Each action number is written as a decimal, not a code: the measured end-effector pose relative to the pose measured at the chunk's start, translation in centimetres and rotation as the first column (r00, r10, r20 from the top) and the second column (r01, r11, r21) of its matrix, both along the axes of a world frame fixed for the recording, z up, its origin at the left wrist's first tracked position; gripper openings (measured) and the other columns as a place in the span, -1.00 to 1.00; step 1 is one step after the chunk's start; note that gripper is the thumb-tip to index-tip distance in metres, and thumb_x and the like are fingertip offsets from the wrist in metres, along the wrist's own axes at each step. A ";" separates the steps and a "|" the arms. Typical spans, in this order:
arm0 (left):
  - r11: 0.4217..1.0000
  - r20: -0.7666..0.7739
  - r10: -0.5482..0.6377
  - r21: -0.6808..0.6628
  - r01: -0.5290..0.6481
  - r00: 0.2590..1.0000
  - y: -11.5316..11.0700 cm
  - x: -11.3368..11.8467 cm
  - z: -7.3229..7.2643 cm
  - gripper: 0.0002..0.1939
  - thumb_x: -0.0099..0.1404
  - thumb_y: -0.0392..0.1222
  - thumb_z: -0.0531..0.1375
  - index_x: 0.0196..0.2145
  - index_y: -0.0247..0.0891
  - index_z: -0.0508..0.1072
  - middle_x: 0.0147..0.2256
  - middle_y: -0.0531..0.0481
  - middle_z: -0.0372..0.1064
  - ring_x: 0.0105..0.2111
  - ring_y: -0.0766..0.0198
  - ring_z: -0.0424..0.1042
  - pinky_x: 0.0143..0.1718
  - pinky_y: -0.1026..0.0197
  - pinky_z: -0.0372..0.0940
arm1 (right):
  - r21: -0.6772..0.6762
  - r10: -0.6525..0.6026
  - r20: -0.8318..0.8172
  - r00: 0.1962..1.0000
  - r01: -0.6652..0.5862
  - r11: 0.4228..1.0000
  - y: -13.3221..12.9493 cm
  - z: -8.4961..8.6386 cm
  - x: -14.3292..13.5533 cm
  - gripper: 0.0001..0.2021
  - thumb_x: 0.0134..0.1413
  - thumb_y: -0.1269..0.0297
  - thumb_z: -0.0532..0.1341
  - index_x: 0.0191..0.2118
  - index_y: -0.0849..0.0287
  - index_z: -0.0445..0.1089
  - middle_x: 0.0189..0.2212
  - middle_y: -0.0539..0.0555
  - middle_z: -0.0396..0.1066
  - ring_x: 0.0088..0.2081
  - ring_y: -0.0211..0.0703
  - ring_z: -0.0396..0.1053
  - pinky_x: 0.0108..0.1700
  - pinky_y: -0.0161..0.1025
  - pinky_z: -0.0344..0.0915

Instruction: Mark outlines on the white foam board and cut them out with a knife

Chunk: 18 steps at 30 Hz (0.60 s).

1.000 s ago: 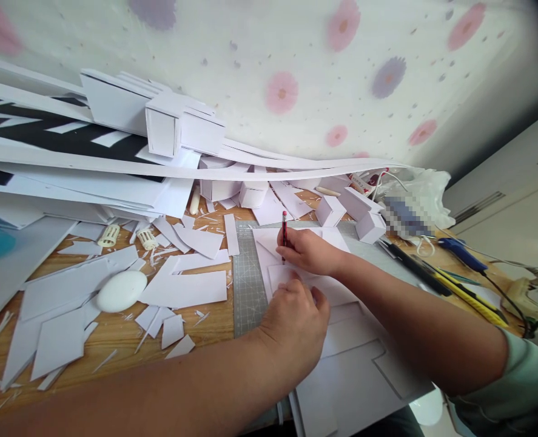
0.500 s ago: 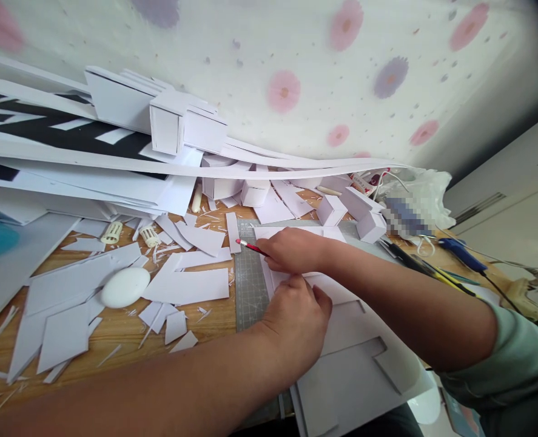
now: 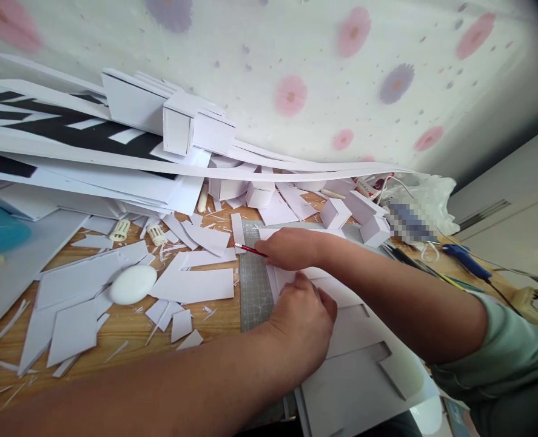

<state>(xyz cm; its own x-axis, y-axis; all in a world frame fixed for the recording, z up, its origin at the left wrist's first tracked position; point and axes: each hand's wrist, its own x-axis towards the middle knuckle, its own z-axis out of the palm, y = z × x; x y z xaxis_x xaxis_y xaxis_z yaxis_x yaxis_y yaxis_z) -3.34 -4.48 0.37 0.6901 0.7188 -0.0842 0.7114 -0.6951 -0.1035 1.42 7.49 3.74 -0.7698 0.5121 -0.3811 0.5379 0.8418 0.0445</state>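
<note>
A red pencil is in the closed fingers of my right hand, its eraser end sticking out to the left; the point is hidden under the hand. Nearer to me, my left hand rests on the white foam board with its fingers curled; whatever they hold or press is out of sight. The board carries raised strips and recessed outlines and lies partly over a grey cutting mat, jutting past the table's front edge.
White offcuts and a white oval object cover the wooden table at left. Stacked boards and folded white box pieces stand behind. A blue glue gun and a plastic bag lie at right.
My right hand with the pencil has moved slightly away from my left hand, opening a small gap between them. The whole view has shifted a little.
</note>
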 end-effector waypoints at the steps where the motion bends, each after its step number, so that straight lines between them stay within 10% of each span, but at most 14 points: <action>1: 1.000 -0.009 -0.005 -0.024 0.005 1.000 0.0 0.0 0.1 -0.51 0.30 -0.25 0.07 0.16 -0.46 0.24 0.04 -0.60 0.25 -0.02 -0.22 0.34 -0.26 -0.03 0.32 | -0.003 0.003 -0.001 1.000 -0.003 1.000 0.1 0.1 -0.1 -0.87 0.18 0.28 0.10 -0.21 0.14 0.35 -0.42 0.12 0.46 -0.44 -0.08 0.37 -0.50 -0.24 0.06; 18: 0.996 0.007 -0.012 -0.086 0.013 1.000 0.1 -0.1 -0.2 -0.46 0.29 -0.22 0.06 0.17 -0.55 0.19 0.12 -0.76 0.06 0.11 -0.32 0.22 -0.18 -0.07 0.30 | -0.089 -0.042 -0.079 0.996 0.035 0.995 3.1 0.7 -2.0 -0.84 0.20 0.26 0.06 -0.17 0.15 0.31 -0.34 0.10 0.43 -0.39 -0.12 0.33 -0.47 -0.26 0.09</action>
